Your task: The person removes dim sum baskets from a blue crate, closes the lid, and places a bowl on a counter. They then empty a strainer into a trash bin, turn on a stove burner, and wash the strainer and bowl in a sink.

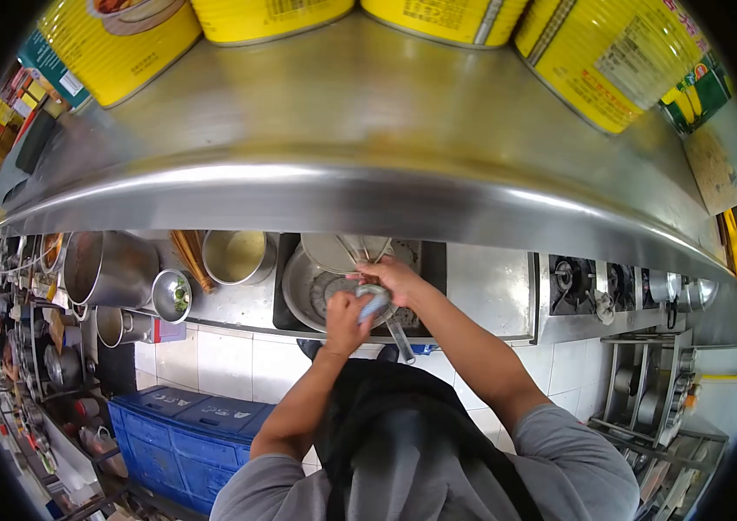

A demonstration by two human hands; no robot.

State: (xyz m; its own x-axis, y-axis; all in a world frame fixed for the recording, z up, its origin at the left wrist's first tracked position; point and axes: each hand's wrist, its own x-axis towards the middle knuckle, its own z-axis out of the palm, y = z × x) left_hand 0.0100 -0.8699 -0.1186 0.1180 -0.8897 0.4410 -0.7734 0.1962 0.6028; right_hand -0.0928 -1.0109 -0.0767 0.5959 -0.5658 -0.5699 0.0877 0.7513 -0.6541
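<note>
My left hand [347, 322] is closed at a pale blue-and-white cloth [374, 302] bunched between my two hands. My right hand [392, 280] is just above it, fingers curled where the metal bars of a round, strainer-like tool [327, 250] meet the hand. Its exact grip is partly hidden. That tool lies over a wide metal pan [296, 291], whose grey handle [400, 340] points toward my body. The pan stands on a dark stove top [431, 282].
A steel shelf [368, 113] bearing yellow cans [273, 16] juts out above the stove. Left of the pan are a pot of yellowish liquid [242, 254], a bowl with green pieces [173, 296] and a tall pot [108, 267]. Burners [572, 276] lie right; a blue bin [181, 443] stands lower left.
</note>
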